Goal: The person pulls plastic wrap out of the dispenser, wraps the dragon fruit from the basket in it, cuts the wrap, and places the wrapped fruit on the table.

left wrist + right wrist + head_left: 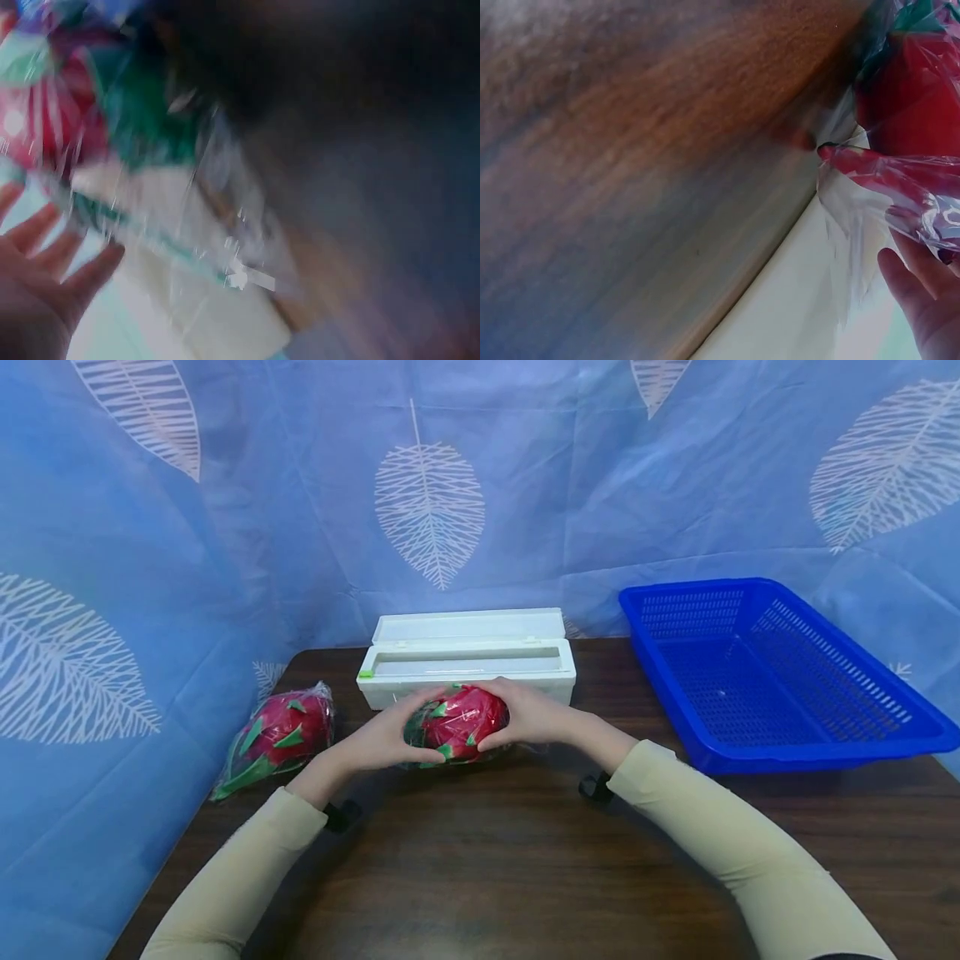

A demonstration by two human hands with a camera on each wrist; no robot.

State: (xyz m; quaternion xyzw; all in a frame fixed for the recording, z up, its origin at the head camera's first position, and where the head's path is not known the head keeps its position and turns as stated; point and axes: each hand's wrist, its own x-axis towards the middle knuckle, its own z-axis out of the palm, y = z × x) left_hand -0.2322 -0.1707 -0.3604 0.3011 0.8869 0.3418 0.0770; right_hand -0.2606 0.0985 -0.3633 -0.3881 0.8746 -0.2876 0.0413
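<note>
Both hands hold a red dragon fruit (468, 718) with green scales between them, just in front of a long white box. My left hand (381, 740) curls round the fruit's left end, thumb on the near side. On the opposite end, my right hand (538, 714) grips with its thumb and fingers. Clear plastic wrap (838, 225) covers the fruit and hangs loose past its end in the right wrist view. A loose fold of wrap (232, 180) also shows in the left wrist view, beside the spread fingers (52, 262).
Behind the fruit stands the white box (555, 687), its lid raised and a slot along its top. Another wrapped dragon fruit (288, 727) lies at the table's left edge. A blue plastic basket (787, 753) sits on the right of the dark wooden table (480, 877).
</note>
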